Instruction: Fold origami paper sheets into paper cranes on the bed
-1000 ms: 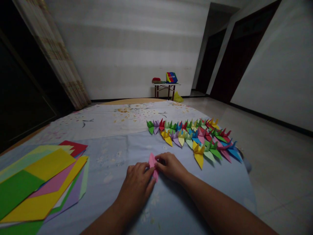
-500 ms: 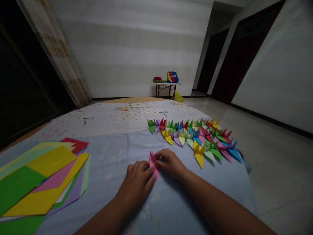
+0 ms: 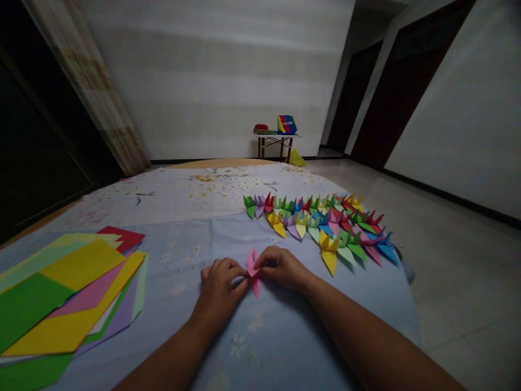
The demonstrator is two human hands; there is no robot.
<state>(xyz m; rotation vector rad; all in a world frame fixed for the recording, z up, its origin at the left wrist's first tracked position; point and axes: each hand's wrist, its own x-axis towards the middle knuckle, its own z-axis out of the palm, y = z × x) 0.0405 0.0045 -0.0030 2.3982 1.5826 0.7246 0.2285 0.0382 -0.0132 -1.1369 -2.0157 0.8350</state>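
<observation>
A pink folded-paper crane [image 3: 255,284] stands between my hands over the blue part of the tablecloth, its pointed ends toward and away from me. My left hand [image 3: 220,283] pinches its left side between thumb and fingers. From the right, my right hand [image 3: 282,267] grips the upper part with thumb and forefinger, hiding some of the folds. Several finished paper cranes [image 3: 329,252] in yellow, green, red, blue, pink and purple stand in rows beyond my right hand.
Coloured paper sheets [image 3: 85,266] lie in a loose, overlapping pile at the left. A floral tablecloth [image 3: 171,195] covers the round table, whose right edge drops to a tiled floor. By the far wall stands a small table [image 3: 280,137] with a multicoloured box [image 3: 287,124] on it.
The pink paper has turned, showing a broader flat face and spread points. My fingers have shifted slightly on it, and the whole view has tilted a little.
</observation>
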